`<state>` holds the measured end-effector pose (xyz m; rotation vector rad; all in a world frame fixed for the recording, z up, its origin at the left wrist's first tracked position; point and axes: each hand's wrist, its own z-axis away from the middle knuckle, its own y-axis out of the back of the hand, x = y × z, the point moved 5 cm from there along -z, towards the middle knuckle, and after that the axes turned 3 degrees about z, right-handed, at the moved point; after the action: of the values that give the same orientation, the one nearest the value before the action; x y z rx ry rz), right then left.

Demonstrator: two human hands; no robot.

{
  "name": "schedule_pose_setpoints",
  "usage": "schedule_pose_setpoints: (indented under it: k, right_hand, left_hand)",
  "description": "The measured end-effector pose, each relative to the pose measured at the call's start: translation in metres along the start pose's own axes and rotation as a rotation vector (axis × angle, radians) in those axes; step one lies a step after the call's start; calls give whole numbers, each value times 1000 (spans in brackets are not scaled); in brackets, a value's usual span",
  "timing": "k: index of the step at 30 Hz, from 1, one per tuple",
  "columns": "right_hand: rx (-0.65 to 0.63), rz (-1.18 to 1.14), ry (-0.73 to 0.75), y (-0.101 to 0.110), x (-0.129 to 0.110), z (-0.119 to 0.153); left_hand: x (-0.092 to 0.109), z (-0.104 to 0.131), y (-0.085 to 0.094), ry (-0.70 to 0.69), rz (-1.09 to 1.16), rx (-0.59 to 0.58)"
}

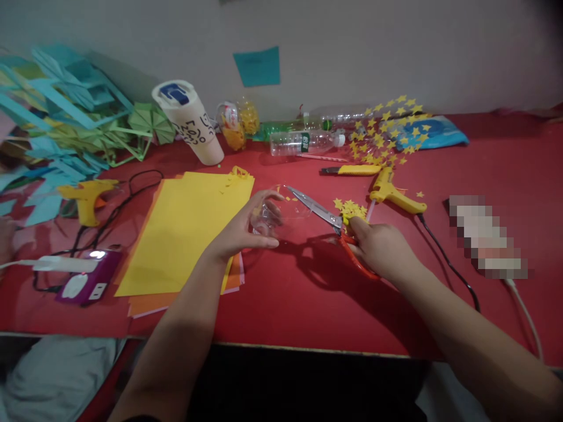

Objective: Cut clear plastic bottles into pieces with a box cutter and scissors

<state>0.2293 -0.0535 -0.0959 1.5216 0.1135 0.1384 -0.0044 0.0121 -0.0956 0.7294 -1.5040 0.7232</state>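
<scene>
My left hand [244, 228] is closed around a clear plastic piece [264, 220] that looks cut from a bottle, its round edge turned to the right. In my right hand [380, 246] are scissors [316, 208] with orange-red handles, their long metal blades pointing left over the plastic piece's rim. The blades look nearly together. Small yellow paper stars [350, 208] lie in a heap just beyond my right hand. Beside my left forearm is a stack of yellow paper [185, 234] with orange sheets under it.
A yellow glue gun [396, 193] and a utility knife [352, 170] lie at right; another glue gun [88, 196] is at left near a purple power strip [90, 278]. Behind stand a white tumbler [193, 126], plastic bottles [303, 142] and star-covered plastic [387, 132]. Paper shapes [79, 94] fill the left.
</scene>
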Motion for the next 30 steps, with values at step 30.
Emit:
schedule_pose_setpoints:
  k: [30]
  right_hand:
    - [-30, 39, 42, 5, 0, 0]
  left_hand:
    - [-13, 5, -9, 149, 413, -287]
